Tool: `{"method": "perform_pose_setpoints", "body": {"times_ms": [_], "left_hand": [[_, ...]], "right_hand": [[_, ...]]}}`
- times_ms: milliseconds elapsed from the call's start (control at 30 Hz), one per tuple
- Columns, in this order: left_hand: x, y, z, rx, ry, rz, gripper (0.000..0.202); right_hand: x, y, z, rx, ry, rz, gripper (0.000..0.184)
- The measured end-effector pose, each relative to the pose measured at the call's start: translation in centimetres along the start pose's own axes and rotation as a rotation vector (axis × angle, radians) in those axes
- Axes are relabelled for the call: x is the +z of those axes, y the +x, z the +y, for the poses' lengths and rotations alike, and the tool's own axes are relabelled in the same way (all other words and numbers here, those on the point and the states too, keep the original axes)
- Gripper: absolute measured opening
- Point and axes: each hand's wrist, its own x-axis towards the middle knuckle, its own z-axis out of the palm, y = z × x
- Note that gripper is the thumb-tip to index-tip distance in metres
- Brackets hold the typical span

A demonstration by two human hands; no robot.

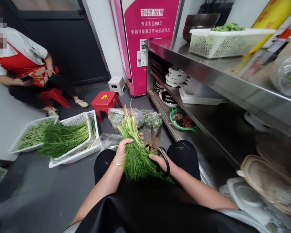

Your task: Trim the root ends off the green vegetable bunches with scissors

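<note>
Over grey floor (38, 194), hands clasp a feathery herb bundle (135, 152).

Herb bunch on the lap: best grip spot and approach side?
Probably the stem band just below the root ends, where the herb bunch is narrowest and stiffest. It lies with roots pointing away and feathery tops toward the body; the left hand already wraps it from the left. Come from that side; the right hand with black-handled scissors occupies the other.
</note>
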Motion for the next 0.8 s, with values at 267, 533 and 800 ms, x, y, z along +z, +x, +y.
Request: {"method": "perform_pose_setpoints", "body": {"times_ms": [267,533,800], "left_hand": [[1.6,-0.5,0.4,0.027,0.109,0.011,0.029],[5.2,-1.1,0.4,0.209,0.221,0.165,0.025],[5.2,-1.4,0.2,0.119,0.23,0.158,0.032]], "right_hand": [[-4.4,0.1,-4.2,-0.205,-0.191,0.446,0.031],[-0.5,2.7,-6.8,-0.18,-0.385,0.188,0.039],[-0.8,4.7,-5.8,-0.153,-0.166,0.222,0.031]]}}
